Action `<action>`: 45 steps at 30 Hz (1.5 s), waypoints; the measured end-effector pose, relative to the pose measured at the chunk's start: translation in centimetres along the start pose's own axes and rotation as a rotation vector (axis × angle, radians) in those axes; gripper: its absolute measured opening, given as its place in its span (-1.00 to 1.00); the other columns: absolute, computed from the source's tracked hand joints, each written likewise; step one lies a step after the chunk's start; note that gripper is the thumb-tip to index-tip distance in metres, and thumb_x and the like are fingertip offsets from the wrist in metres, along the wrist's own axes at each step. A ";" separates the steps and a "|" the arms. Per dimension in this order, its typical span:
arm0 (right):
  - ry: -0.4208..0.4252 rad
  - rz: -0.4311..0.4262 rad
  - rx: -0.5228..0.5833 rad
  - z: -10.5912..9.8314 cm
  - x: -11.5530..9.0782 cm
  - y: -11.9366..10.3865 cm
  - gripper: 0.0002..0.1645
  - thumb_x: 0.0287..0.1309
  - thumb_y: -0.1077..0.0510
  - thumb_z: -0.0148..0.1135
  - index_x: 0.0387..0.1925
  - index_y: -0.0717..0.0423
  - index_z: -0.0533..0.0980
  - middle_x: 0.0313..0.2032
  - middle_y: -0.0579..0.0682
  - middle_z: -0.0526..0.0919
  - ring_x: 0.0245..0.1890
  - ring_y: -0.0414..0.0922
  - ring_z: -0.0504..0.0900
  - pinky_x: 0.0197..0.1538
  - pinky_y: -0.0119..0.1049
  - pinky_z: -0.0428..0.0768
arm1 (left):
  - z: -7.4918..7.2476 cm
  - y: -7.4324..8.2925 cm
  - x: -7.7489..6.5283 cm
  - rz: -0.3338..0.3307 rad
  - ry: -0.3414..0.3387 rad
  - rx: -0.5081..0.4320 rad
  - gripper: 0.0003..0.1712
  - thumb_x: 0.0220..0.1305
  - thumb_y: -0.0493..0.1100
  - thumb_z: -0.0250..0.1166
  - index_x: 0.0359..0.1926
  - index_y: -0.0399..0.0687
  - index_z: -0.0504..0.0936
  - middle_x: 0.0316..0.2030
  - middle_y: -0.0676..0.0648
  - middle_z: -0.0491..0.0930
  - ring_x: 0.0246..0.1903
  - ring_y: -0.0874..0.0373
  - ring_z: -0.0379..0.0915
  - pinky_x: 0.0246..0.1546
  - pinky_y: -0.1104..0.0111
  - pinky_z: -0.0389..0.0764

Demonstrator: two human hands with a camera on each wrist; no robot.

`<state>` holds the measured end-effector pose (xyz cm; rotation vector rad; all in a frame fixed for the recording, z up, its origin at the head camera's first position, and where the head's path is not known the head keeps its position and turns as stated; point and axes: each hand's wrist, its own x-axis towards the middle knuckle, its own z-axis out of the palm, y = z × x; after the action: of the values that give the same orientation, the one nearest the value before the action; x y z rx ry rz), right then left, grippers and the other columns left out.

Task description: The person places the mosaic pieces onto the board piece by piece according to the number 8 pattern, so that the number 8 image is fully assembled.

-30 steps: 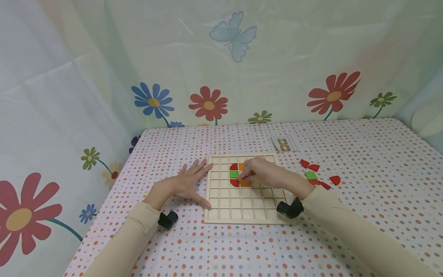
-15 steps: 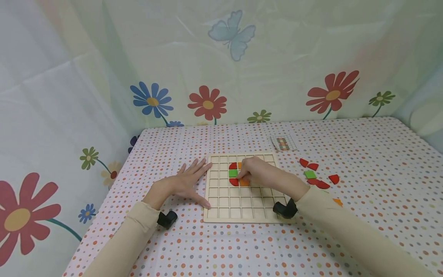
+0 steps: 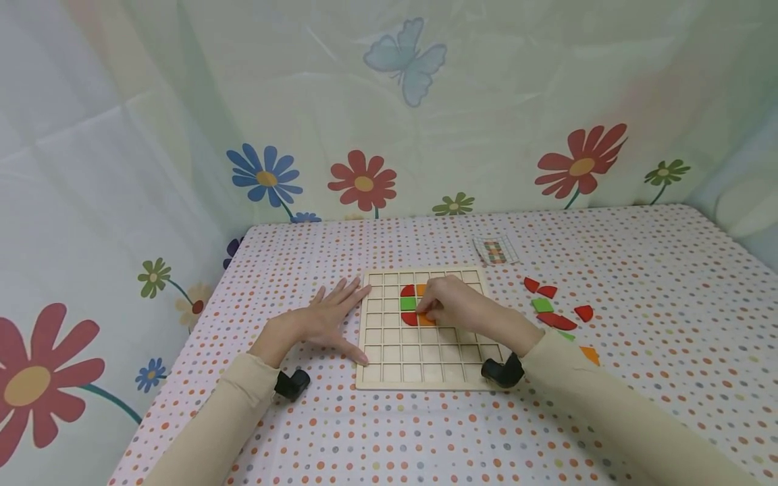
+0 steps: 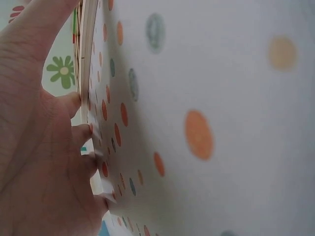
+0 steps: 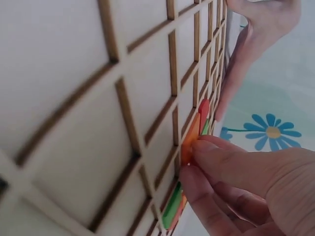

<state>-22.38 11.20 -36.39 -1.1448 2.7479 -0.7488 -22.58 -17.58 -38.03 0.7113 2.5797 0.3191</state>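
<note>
A pale wooden grid board (image 3: 401,354) lies on the table with red, green and orange pieces in its cells. My left hand (image 3: 331,320) is spread along the board's left edge, thumb near the front corner, fingers straight. Over the middle of the board, my right hand (image 3: 456,304) has its fingers curled down at an orange piece (image 3: 427,319). In the right wrist view, thumb and finger pinch at this orange piece (image 5: 191,137) at its cell. A red piece (image 3: 410,318) and a green square (image 3: 408,304) sit just left of the fingers. The cells under the right hand are hidden.
Right of the board lie loose pieces: several red ones (image 3: 584,313), a green square (image 3: 542,306) and an orange one (image 3: 589,355), partly beside the right sleeve. A small pattern card (image 3: 495,250) lies behind the board. A flowered curtain (image 3: 504,135) stands behind the table.
The right forearm has shifted slightly, uncovering an orange piece and a bit of green beside the sleeve. Right fingertips stay at the same spot on the board; the left hand has not moved.
</note>
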 end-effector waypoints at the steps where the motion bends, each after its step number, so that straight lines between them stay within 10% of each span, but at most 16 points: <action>1: 0.004 0.001 0.004 0.0 -0.2 0.1 -0.81 0.14 0.50 0.45 -0.23 0.28 0.80 -0.36 -0.02 0.67 -0.34 -0.18 0.62 -0.28 -0.42 0.65 | 0.0 0.0 0.0 0.003 0.000 -0.001 0.54 0.03 0.41 0.57 0.72 0.11 -0.27 0.68 -0.08 -0.48 0.64 -0.09 -0.63 0.59 -0.14 -0.42; 10: -0.047 0.004 0.081 -1.4 -3.5 1.9 -0.81 0.31 0.39 0.37 -0.09 0.20 0.76 -0.14 -0.04 0.70 -0.12 -0.11 0.69 -0.05 -0.26 0.73 | 0.3 -0.1 0.0 0.006 -0.004 0.000 0.54 0.04 0.41 0.56 0.72 0.12 -0.28 0.68 -0.07 -0.49 0.64 -0.08 -0.64 0.59 -0.14 -0.43; 20: 0.038 0.268 -0.158 -6.0 -8.7 5.2 -0.82 0.15 0.32 0.53 -0.18 0.18 0.77 -0.13 0.11 0.65 -0.15 0.08 0.62 -0.12 0.04 0.71 | 0.0 0.0 0.1 -0.005 0.004 0.003 0.52 0.05 0.40 0.56 0.72 0.06 -0.25 0.68 -0.11 -0.45 0.64 -0.11 -0.61 0.59 -0.16 -0.41; 29: -0.033 0.434 -0.105 -6.7 -11.5 8.1 -0.84 0.11 0.30 0.56 -0.24 0.25 0.76 -0.32 0.01 0.59 -0.34 -0.06 0.49 -0.34 -0.26 0.58 | 0.1 0.0 0.0 -0.001 0.004 -0.003 0.52 0.05 0.40 0.56 0.72 0.08 -0.25 0.68 -0.10 -0.46 0.64 -0.10 -0.62 0.59 -0.15 -0.41; 45: 0.015 0.446 -0.069 -6.2 -13.1 8.2 -0.79 0.05 0.35 0.58 -0.23 0.31 0.75 -0.31 0.03 0.70 -0.38 -0.11 0.55 -0.37 -0.35 0.59 | 0.1 0.0 0.1 -0.007 0.006 0.006 0.53 0.05 0.40 0.56 0.72 0.09 -0.27 0.68 -0.09 -0.47 0.64 -0.10 -0.62 0.60 -0.14 -0.41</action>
<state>-19.77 27.61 -36.30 -0.4957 2.8981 -0.6072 -22.60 -17.51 -38.13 0.7048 2.5894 0.3117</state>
